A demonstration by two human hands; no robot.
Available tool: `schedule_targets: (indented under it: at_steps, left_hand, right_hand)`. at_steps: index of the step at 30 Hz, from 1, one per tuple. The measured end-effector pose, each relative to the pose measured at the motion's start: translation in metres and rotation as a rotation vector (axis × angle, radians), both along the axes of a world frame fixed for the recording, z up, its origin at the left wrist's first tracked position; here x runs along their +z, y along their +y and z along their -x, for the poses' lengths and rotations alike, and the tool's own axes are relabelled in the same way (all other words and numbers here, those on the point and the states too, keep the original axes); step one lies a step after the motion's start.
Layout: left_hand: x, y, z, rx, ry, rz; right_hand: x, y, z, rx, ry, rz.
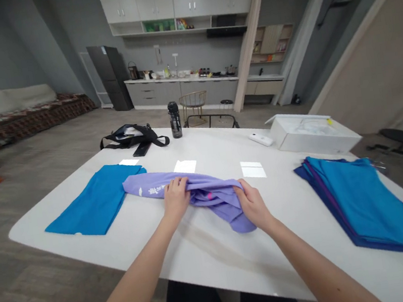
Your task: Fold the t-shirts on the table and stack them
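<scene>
A lavender shirt with white printed characters and a small pink spot lies bunched on the white table in front of me. My left hand is closed on its middle, fingers over the top edge of the cloth. At the shirt's right end, my right hand grips a fold between thumb and fingers, and loose cloth hangs down beside it. The shirt's left part stretches flat toward a folded blue garment. The fingertips under the cloth are hidden.
Blue and purple garments lie stacked at the right. Farther back are a black bag, a phone, a dark bottle, a white handheld device and a white box. A chair stands beyond the table.
</scene>
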State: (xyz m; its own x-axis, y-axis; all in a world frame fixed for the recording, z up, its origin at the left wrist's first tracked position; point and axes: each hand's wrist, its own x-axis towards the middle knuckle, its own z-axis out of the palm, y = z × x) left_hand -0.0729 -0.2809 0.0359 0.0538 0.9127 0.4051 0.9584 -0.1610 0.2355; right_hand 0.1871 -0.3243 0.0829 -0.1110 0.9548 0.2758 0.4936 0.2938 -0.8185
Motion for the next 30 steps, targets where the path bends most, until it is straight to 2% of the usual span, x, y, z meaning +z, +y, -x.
schedule_targets:
  at_steps: [2, 4, 6, 9, 11, 13, 15, 16, 18, 21, 23, 25, 27, 30]
  left_hand:
    - [-0.007, 0.007, -0.019, 0.032, -0.043, 0.044]
    - [-0.012, 0.013, -0.035, 0.004, -0.119, 0.119]
    - [-0.011, 0.018, -0.05, -0.067, -0.23, 0.176]
    - [0.001, 0.018, -0.075, -0.255, -0.358, 0.178]
    - [0.014, 0.012, -0.095, -0.401, -0.365, 0.176]
    - [0.025, 0.004, -0.116, -0.509, -0.355, 0.18]
    - [0.031, -0.005, -0.133, -0.576, -0.357, 0.18]
    - [0.032, -0.008, -0.139, -0.597, -0.353, 0.176]
    - [0.03, -0.013, -0.145, -0.61, -0.295, 0.16]
    - [0.022, -0.014, -0.133, -0.494, -0.078, 0.138]
    - [0.018, -0.01, -0.116, -0.343, 0.046, 0.13]
    - [0.02, -0.003, -0.097, -0.188, 0.084, 0.101]
    - [0.029, 0.007, -0.08, -0.056, 0.064, 0.03]
    - [0.055, 0.027, -0.07, 0.084, -0.001, -0.127]
  right_hand:
    - [-0.003, -0.011, -0.042, -0.146, -0.025, -0.022]
    - [-0.009, -0.018, -0.081, -0.31, -0.089, -0.032]
    - [-0.018, -0.024, -0.113, -0.428, -0.227, -0.007]
    - [-0.03, -0.031, -0.135, -0.467, -0.447, -0.019]
    - [-0.035, -0.035, -0.129, -0.377, -0.477, -0.102]
    - [-0.038, -0.036, -0.111, -0.192, -0.42, -0.161]
    - [-0.039, -0.033, -0.087, -0.013, -0.337, -0.143]
    - [-0.039, -0.03, -0.075, 0.025, -0.298, -0.108]
    - [-0.038, -0.021, -0.058, 0.007, -0.238, -0.034]
    - [-0.033, -0.008, -0.049, -0.088, -0.199, 0.001]
    - [-0.029, -0.002, -0.053, -0.13, -0.201, -0.006]
    - [-0.024, -0.001, -0.058, -0.159, -0.203, 0.004]
    - [-0.02, -0.002, -0.062, -0.179, -0.174, 0.018]
    - [-0.018, 0.0, -0.062, -0.207, -0.07, 0.041]
